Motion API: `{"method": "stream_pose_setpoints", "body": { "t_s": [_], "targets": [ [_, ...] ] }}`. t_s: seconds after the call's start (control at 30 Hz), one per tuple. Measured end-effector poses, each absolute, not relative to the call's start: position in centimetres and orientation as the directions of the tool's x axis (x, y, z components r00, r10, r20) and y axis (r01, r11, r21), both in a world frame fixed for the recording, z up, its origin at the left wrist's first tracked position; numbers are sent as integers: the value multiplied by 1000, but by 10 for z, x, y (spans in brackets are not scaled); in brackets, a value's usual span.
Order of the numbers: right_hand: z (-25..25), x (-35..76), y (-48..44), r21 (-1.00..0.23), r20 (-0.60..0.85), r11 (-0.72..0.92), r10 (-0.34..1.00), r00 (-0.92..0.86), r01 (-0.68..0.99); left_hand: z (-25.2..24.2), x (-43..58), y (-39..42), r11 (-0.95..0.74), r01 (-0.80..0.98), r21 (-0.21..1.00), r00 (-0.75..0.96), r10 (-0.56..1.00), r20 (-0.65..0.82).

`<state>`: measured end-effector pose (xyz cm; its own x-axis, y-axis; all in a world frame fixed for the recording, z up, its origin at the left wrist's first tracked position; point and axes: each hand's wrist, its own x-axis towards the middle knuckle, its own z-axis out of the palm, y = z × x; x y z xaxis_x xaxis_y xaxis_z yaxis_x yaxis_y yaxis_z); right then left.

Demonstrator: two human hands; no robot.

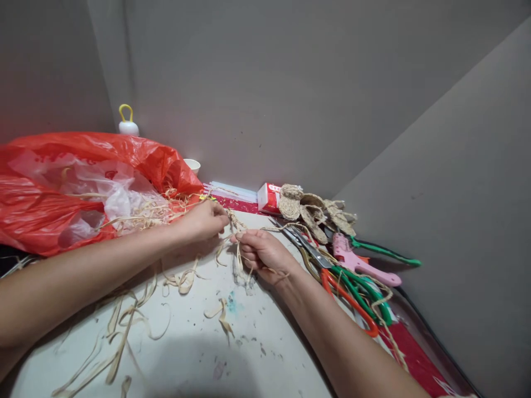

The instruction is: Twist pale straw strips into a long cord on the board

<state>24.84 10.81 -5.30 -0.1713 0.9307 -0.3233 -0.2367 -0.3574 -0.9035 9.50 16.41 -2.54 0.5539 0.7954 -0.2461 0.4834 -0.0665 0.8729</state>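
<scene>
Both my hands meet over the middle of a white, stained table (pixel 194 354). My left hand (pixel 205 220) is closed, pinching pale raffia strands (pixel 238 260) at their upper end. My right hand (pixel 262 252) is closed around the same bundle just below, with loose ends hanging from it toward the table. More raffia strips (pixel 124 326) lie scattered on the table under my left forearm.
A red plastic bag (pixel 53 188) with clear plastic and raffia lies at the left. Woven straw pieces (pixel 309 207), a red-and-white box (pixel 269 198), scissors (pixel 332 271) with red and green handles and a pink glue gun (pixel 357 260) crowd the right side. Grey walls close in behind and right.
</scene>
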Motion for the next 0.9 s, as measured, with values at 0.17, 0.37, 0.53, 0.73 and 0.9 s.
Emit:
{"method": "stream_pose_setpoints", "body": {
  "t_s": [0.17,0.37,0.53,0.73,0.9],
  "targets": [
    [-54,252,111,-890,-340,-397,906,-254,-224,-47,100,162,52,297,953,546,810,-214],
    [-53,254,112,-878,-387,-448,871,-303,-167,-54,103,151,2,291,957,591,786,-181],
    [-50,259,110,-923,-374,-383,875,-307,33,-45,95,158,-149,428,892,564,815,-134],
    [-48,257,108,-863,-235,-97,946,-224,496,-45,92,162,-15,418,908,630,725,-278],
    [-48,251,103,-653,18,184,974,-227,735,-52,91,167,237,307,922,717,579,-388]
  ]
}}
